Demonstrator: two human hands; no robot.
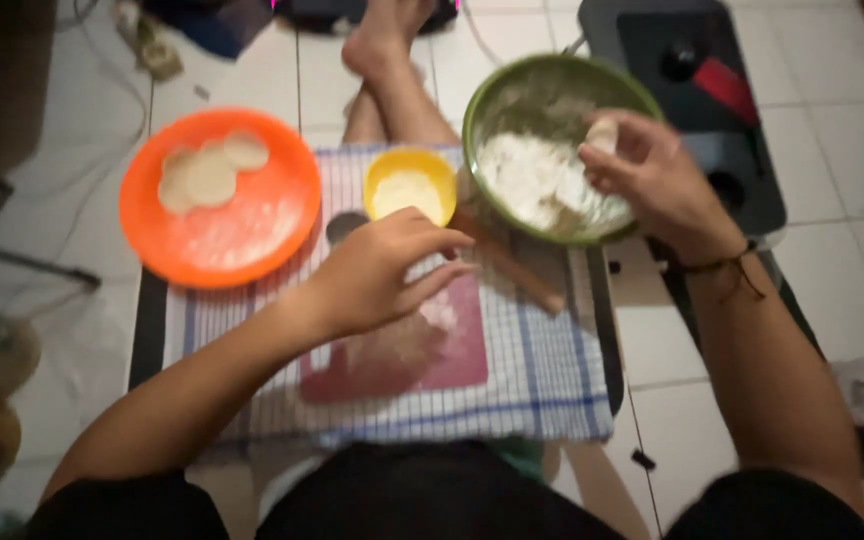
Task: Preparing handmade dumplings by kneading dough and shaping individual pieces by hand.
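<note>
A small dough lump [603,131] was pinched in the right hand [657,178] over the green flour bowl [512,90]. Left hand [377,275] was hovering w/ fingers loosely spread, holding nothing, above the red board [452,355]. Approx. three flattened rounds [210,172] were laid on the orange plate [252,245]; more dough seemingly left.

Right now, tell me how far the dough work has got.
Done: a few flat dough rounds lie on the orange plate. In hand: the right hand holds a small dough lump over the green bowl, while the left hand hovers above the red board. Left: more dough sits in the bowl.
</note>
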